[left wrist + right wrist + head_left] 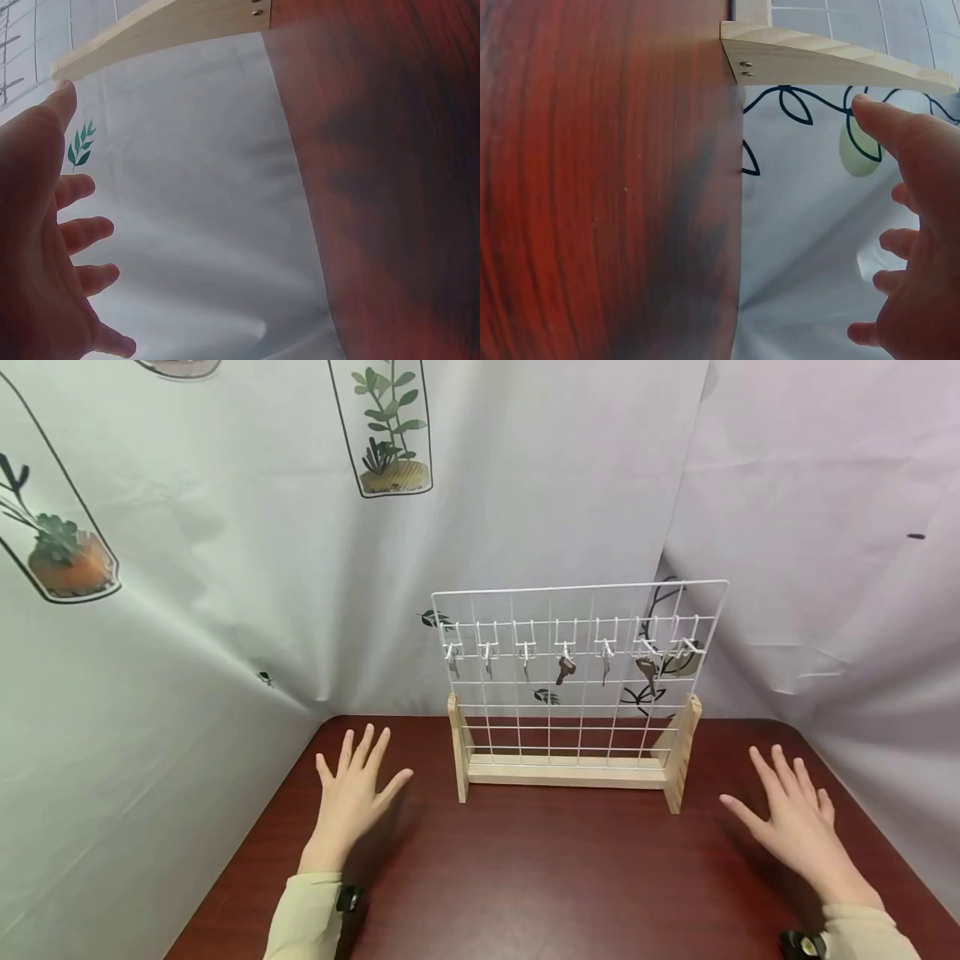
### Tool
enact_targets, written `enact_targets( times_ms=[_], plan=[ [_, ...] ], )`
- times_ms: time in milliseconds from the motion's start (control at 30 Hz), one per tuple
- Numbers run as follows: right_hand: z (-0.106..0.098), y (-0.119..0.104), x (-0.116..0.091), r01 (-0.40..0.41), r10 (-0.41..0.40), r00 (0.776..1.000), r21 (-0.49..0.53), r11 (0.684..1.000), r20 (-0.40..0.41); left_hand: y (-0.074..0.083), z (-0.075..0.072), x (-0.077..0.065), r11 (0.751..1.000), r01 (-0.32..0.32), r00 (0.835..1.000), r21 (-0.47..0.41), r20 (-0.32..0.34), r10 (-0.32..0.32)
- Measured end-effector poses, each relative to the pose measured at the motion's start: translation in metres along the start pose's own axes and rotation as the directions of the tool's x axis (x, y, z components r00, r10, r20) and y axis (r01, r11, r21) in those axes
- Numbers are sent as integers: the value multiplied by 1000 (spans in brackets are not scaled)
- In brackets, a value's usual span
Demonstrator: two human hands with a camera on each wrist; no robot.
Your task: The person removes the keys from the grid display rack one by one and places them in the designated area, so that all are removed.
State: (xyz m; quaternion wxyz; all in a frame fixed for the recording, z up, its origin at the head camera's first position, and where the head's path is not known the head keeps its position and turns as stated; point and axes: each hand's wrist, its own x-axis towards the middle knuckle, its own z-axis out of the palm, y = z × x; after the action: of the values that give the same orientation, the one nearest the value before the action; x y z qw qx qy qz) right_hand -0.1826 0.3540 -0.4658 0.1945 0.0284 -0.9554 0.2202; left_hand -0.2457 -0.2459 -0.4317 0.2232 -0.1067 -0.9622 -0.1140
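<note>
My left hand is held over the left part of the table with fingers spread and nothing in it. On the other side, my right hand hovers with its fingers also spread and holding nothing. Between them, farther back, stands a white wire grid rack on a wooden base. Several white hooks hang in a row across the grid. Keys hang from hooks, including a dark bronze key near the middle and another key toward the right. Both hands are apart from the rack.
The dark red wooden table has rounded back corners. White cloth printed with plants surrounds it at the back and sides. A wooden side support shows in the left wrist view, and the opposite support in the right wrist view.
</note>
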Motion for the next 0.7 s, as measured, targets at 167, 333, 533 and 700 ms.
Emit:
enact_targets(
  times_ms=[167,333,533,700],
  plan=[
    [-1,3,0,10,-10,1000,45,999,8,2,3,0,996,14,999,-85,38,-11],
    [-2,3,0,25,-27,999,89,996,21,3,5,0,964,45,993,-263,117,-14],
    [-10,4,2,66,-65,998,131,989,-12,4,3,3,906,63,991,-418,133,-7],
    [-24,2,5,54,-52,998,123,991,-23,2,2,15,872,61,993,-486,118,-4]
  ],
)
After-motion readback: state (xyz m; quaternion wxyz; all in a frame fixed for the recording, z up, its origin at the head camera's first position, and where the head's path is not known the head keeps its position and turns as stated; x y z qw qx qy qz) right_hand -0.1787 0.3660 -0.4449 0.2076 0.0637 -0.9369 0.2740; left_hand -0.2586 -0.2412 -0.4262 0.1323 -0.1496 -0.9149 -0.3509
